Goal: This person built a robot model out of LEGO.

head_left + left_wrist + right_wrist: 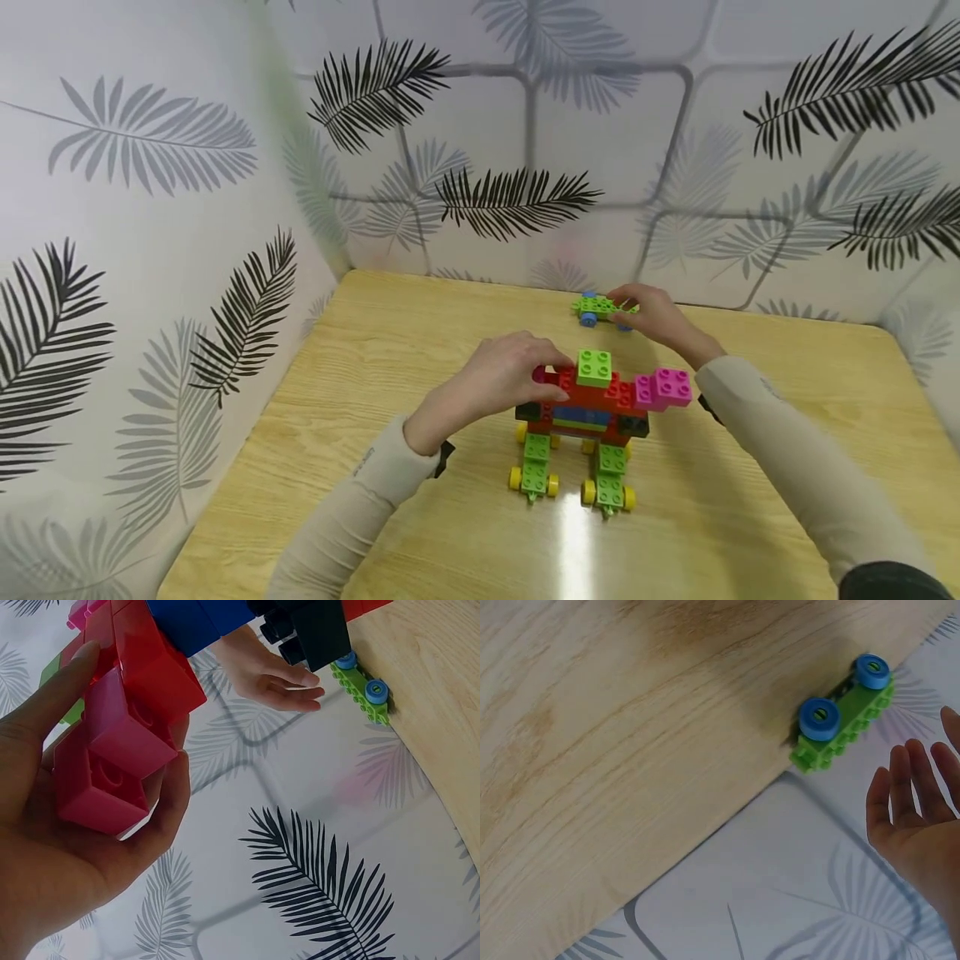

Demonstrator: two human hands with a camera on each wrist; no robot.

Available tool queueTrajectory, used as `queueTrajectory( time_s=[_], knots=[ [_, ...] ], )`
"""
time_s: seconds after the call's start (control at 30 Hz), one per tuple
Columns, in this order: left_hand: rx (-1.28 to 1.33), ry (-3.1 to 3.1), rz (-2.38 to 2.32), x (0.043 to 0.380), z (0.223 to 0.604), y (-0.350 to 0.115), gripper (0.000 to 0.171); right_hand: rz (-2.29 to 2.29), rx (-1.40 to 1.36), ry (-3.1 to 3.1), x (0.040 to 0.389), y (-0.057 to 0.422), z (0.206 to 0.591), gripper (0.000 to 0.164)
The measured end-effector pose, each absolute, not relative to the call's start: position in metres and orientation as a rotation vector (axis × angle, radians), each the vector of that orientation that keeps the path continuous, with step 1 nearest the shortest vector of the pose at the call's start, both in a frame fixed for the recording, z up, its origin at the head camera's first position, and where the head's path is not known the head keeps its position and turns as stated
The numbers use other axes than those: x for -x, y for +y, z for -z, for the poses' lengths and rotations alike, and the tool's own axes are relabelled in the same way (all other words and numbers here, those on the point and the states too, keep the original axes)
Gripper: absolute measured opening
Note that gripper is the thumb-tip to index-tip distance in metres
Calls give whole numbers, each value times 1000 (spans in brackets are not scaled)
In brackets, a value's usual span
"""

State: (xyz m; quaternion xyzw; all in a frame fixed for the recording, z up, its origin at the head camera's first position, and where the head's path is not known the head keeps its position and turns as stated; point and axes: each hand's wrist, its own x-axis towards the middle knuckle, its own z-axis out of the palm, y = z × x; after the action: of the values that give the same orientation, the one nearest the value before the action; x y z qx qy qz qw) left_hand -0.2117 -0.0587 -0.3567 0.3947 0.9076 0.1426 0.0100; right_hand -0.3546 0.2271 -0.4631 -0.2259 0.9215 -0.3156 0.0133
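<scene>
A toy-brick figure [592, 396] stands on green wheeled bases [536, 467] with yellow wheels. Its body stacks red, blue and black bricks, with a light green brick [594, 368] on top and pink bricks [672, 387] at the right end. My left hand [506, 375] grips its left end, where the left wrist view shows pinkish-red bricks [97, 787] between thumb and fingers. Behind the figure is a green wheeled base [847, 712] with blue wheels. Close beside that base, my right hand [922, 810] has its fingers extended and holds nothing; a gap separates them in the right wrist view.
The wooden table [420, 333] meets a wall covering [480, 125] with feather prints along its back edge. Another patterned wall [150, 250] borders its left side. The blue-wheeled base is near the back edge.
</scene>
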Motion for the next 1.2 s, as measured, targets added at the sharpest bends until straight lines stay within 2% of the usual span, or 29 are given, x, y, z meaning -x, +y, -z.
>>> queueTrajectory(
  time_s=[0.33,1.2],
  knots=[
    [-1248,2843,-446,212,359,-60,44,775,617,2920,375,220,469,42],
    [-1251,2850,-433,212,359,-61,45,401,575,2916,389,221,480,48]
  ],
)
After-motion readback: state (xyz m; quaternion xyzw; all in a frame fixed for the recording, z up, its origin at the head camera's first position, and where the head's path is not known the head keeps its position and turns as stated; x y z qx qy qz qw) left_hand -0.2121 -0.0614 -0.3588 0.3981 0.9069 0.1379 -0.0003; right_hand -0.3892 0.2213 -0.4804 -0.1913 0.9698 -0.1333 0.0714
